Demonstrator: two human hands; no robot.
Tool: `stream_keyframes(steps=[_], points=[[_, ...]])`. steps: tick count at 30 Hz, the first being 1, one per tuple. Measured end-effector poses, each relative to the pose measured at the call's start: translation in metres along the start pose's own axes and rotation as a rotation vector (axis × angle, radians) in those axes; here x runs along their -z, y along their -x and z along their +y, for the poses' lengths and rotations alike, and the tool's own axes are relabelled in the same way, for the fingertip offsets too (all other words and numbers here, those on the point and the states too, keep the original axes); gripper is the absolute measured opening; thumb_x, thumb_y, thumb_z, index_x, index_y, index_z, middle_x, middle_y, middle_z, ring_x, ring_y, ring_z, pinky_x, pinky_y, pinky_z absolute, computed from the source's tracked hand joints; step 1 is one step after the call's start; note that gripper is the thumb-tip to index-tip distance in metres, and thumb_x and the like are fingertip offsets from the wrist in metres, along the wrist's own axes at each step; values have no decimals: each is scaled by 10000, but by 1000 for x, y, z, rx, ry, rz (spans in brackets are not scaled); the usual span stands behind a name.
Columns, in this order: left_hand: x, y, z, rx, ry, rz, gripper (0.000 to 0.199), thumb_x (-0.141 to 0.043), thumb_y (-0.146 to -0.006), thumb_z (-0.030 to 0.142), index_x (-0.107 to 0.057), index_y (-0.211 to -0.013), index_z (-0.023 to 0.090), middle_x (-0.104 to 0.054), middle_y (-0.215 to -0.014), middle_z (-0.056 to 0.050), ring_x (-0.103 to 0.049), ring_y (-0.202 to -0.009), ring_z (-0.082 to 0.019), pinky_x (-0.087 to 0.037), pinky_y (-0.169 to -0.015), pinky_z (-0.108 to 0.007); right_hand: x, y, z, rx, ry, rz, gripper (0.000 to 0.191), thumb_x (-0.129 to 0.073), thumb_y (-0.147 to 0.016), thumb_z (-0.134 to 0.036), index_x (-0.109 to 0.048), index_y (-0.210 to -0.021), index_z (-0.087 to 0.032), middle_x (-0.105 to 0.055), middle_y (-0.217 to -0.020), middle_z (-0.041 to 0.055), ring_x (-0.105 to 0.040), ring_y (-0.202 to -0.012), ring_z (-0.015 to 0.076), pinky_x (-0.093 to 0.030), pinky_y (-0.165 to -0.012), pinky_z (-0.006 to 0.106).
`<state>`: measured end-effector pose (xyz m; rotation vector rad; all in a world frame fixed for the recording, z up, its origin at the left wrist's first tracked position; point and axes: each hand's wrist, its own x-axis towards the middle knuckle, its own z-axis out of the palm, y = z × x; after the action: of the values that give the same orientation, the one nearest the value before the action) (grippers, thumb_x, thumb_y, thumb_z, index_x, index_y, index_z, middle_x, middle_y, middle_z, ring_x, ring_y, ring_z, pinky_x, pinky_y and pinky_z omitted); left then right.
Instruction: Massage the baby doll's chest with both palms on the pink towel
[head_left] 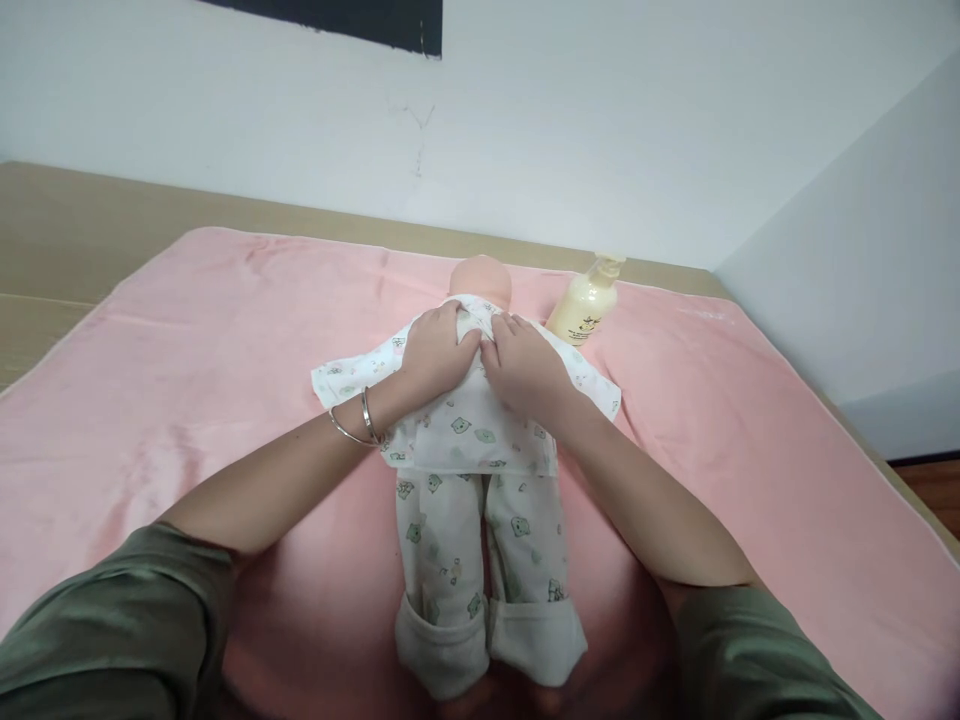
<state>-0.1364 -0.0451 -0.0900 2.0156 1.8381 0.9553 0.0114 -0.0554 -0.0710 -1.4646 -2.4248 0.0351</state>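
A baby doll (481, 280) lies on its back with its head toward the wall. It wears a white printed shirt (480, 430) and matching trousers (442, 540) with turned-up cuffs. My left hand (441, 350), below a wrist with silver bangles (366, 415), grips the shirt at the left of the neckline. Beside it, my right hand (523, 365) pinches the neckline on the other side, the two thumbs close together. Fabric at the fingertips is partly hidden. Both shirt sleeves are spread out sideways.
Under the doll a pink blanket (247, 310) covers most of a wooden surface (90, 215). A pump bottle (587, 300) of pale yellow liquid leans on the blanket, right of the doll's head. The white wall (562, 130) rises directly behind.
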Motion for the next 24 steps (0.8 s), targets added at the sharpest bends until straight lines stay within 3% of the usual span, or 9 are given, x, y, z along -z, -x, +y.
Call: stream_keyframes(steps=[4, 7, 11, 15, 20, 24], points=[[-1, -2, -3, -17, -4, 6, 472, -443, -903, 316, -588, -1307, 120, -712, -1237, -169, -642, -1182, -339, -499, -1061, -504, 0, 2, -4, 6, -56, 16, 440, -293, -1037, -272, -593, -1284, -65, -611, -1400, 242, -510, -1361, 361, -400, -1162, 519], [-1, 5, 1, -107, -73, -14, 370, -389, -930, 276, -636, -1175, 151, -725, -1150, -154, -652, -1105, -330, -505, -1021, -504, -3, -10, 12, -38, -149, 8, 402, -310, -1040, -308, -603, -1234, -112, -634, -1378, 213, -554, -1307, 351, -436, -1120, 519], [-1, 14, 9, -176, -115, 18, 345, -372, -947, 242, -622, -1173, 166, -701, -1197, -153, -614, -1194, -327, -465, -1079, -500, -5, -22, 28, -57, -185, 3, 381, -338, -1036, -361, -603, -1178, -127, -646, -1355, 203, -586, -1244, 348, -419, -1123, 534], [2, 6, 5, -118, -98, -42, 354, -394, -930, 263, -622, -1179, 157, -706, -1186, -158, -635, -1142, -340, -497, -1028, -510, 0, -11, 14, -53, -69, -19, 408, -319, -1040, -342, -615, -1178, -97, -667, -1296, 231, -582, -1228, 379, -430, -1091, 552], [7, -14, -10, -24, 53, -94, 380, -417, -938, 366, -625, -1187, 167, -706, -1227, -132, -648, -1136, -303, -516, -1030, -468, 4, 7, -11, -9, 64, -11, 458, -297, -1032, -249, -543, -1316, 14, -568, -1423, 314, -493, -1367, 405, -360, -1170, 539], [9, -6, -2, -88, -81, -119, 332, -366, -966, 322, -633, -1078, 159, -716, -1136, -148, -655, -1067, -311, -517, -982, -478, 4, -4, 3, -26, -72, -35, 390, -296, -1023, -237, -589, -1228, -80, -648, -1321, 245, -580, -1244, 367, -430, -1099, 523]])
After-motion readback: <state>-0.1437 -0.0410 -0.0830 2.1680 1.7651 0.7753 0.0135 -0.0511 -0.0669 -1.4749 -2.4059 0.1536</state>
